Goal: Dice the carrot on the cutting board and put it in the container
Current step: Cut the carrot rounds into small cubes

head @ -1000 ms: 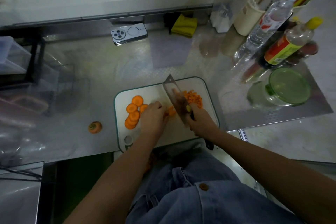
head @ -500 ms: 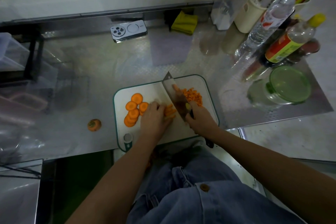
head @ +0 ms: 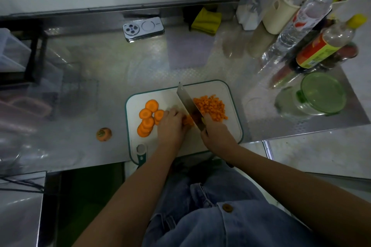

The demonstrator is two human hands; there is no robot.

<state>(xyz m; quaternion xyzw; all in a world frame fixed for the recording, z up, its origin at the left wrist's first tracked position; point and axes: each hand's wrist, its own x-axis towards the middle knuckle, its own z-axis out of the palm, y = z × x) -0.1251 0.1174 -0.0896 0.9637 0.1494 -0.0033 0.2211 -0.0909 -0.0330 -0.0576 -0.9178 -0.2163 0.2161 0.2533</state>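
While the left hand (head: 170, 124) lies palm down on the cutting board (head: 164, 94), its curled fingers bunch together on a small carrot piece (head: 187, 120), which pokes out just right of the fingertips and meets the knife (head: 188, 102). The right hand (head: 216, 134) is wrapped around the knife's handle at the board's near right, with the blade slanting up to the far left and its edge down on the piece. Both forearms reach in from the near side. Diced carrot (head: 210, 107) is heaped right of the blade and carrot slices (head: 148, 118) overlap left of the left hand. The green-lidded container (head: 321, 94) stands well right of the board. A carrot end (head: 104, 134) lies on the counter (head: 120, 78) to the left.
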